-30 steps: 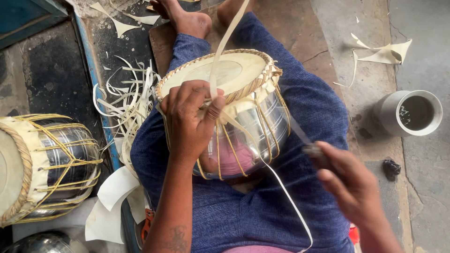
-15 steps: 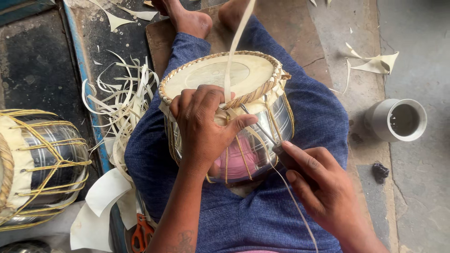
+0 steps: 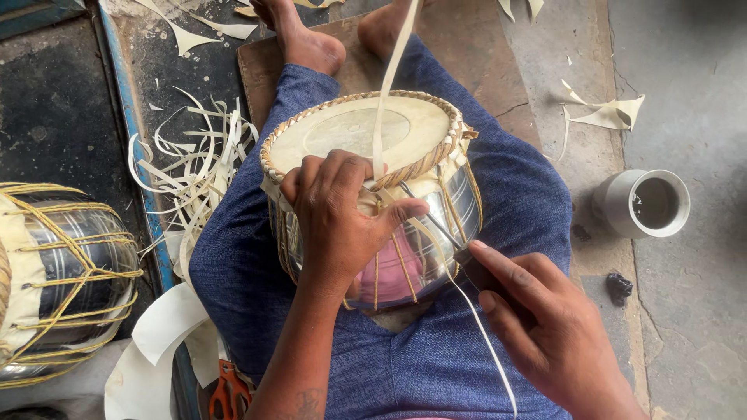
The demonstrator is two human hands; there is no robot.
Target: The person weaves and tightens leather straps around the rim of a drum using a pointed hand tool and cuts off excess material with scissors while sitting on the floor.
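A shiny metal drum (image 3: 455, 206) with a pale skin head (image 3: 350, 132) and a braided rim rests between my knees on blue trousers. My left hand (image 3: 342, 214) presses on the drum's near rim, thumb on the pale lacing. My right hand (image 3: 545, 323) grips a thin metal awl (image 3: 432, 218) whose tip reaches under the lacing near the left thumb. A pale hide strap (image 3: 389, 85) runs from the rim upward out of view, and another length (image 3: 486, 342) trails down past my right hand.
A second laced metal drum (image 3: 54, 272) lies at the left. Hide shavings (image 3: 191, 167) litter the dark mat. A white cup of liquid (image 3: 646, 204) stands on the concrete at right. Orange-handled scissors (image 3: 227, 389) lie near my left elbow. Bare feet (image 3: 311, 43) rest on a board.
My right hand has come in from the lower right to the drum's side, bringing the awl's tip to the lacing. My left hand stays on the rim.
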